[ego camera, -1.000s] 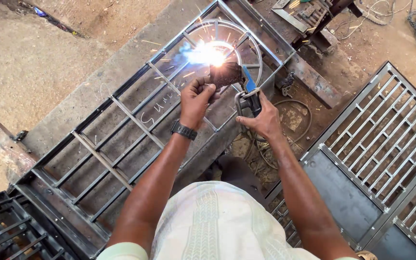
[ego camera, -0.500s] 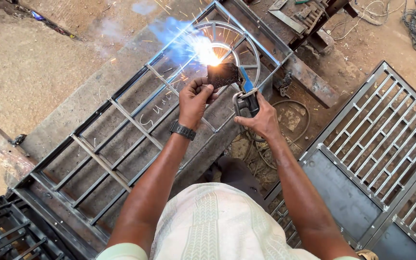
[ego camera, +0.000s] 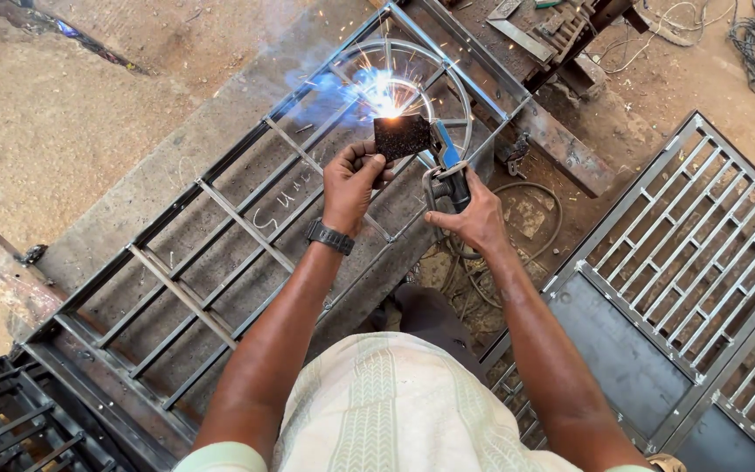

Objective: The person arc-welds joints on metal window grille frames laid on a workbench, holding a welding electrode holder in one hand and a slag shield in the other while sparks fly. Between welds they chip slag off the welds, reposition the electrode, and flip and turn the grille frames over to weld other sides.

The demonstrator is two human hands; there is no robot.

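Sparks and blue smoke at the arc (ego camera: 384, 98), on the ringed end of the grille (ego camera: 220, 253) lying flat on the slab. Left hand (ego camera: 353, 182) closed on a dark filter plate (ego camera: 402, 135), raised between eyes and glare. Right hand (ego camera: 474, 214) gripping the blue-handled electrode holder (ego camera: 447, 170), angled down toward the joint. Second grille (ego camera: 692, 288) lying well apart, to the right.
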